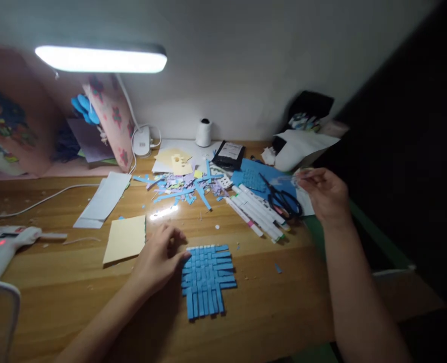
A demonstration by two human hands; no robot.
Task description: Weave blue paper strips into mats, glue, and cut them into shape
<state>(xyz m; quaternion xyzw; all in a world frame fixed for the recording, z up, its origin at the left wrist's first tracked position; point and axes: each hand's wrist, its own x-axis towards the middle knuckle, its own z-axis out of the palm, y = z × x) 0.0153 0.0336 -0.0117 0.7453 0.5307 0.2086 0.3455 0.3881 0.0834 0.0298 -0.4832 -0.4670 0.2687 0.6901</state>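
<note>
Mat [206,277] lies on desk [269,322] before you, just R of your L hand [163,254], L thumb at its far-L corner. Card [127,239] sits just L of that hand, w/ folded paper [102,199] behind it. Glue gun [19,239] is at your far L. Behind mat, scraps [178,187] lie mid-desk; spool [204,133] stands behind them, near wall [238,70]. Pouch [229,154] is R of spool, a bit nearer you. Markers [256,214] lie R of scraps, btwn mat & sheet [274,172]. 2nd mat [251,177] is on sheet; scissors [284,199] lie partly on sheet too, btwn markers & your R hand [324,191]. Lamp [100,59] hangs over back L; charger [142,141] sits below, R of it.
</note>
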